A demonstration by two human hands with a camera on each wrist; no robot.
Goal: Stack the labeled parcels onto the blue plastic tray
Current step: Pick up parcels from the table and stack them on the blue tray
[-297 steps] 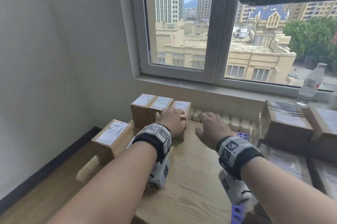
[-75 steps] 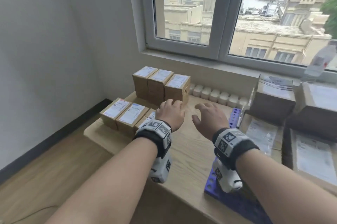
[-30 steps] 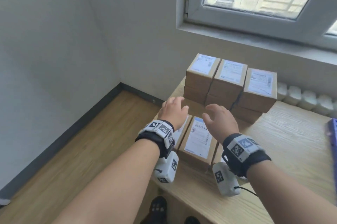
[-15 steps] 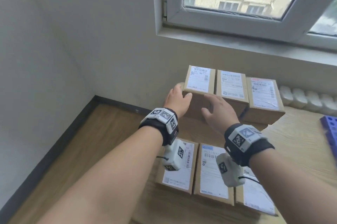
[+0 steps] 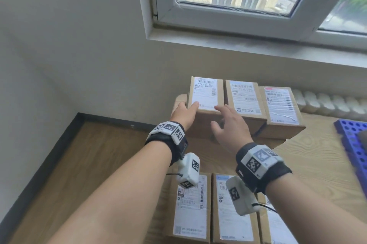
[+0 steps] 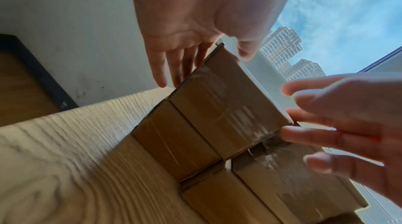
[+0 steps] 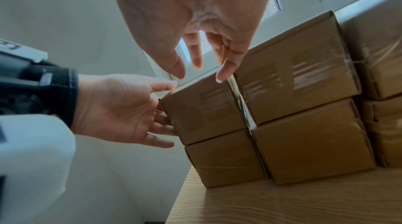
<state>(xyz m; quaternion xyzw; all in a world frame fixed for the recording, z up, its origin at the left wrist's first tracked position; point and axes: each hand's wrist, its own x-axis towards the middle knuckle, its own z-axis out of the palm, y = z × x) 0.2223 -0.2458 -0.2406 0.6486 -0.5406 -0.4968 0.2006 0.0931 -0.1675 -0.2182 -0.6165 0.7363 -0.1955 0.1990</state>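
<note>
Brown labeled parcels stand two layers high at the table's back left. The top-left parcel (image 5: 205, 96) (image 6: 228, 107) (image 7: 202, 109) lies between my hands. My left hand (image 5: 185, 113) (image 7: 121, 109) lies against its left side with straight fingers, the thumb over the top edge. My right hand (image 5: 230, 122) (image 7: 195, 21) hovers over its front right corner, fingertips (image 7: 224, 73) at the gap to the middle parcel (image 5: 243, 96). Neither hand grips it. A corner of the blue plastic tray (image 5: 351, 144) shows at the far right.
Three more labeled parcels (image 5: 190, 204) lie flat side by side at the near edge of the wooden table (image 5: 317, 164). A row of white ribbed pieces (image 5: 327, 102) runs along the wall under the window sill (image 5: 258, 45). The wooden floor lies left of the table.
Both hands have closed in on the top-left parcel; the left thumb now lies over its top edge and the right fingertips reach its right side.
</note>
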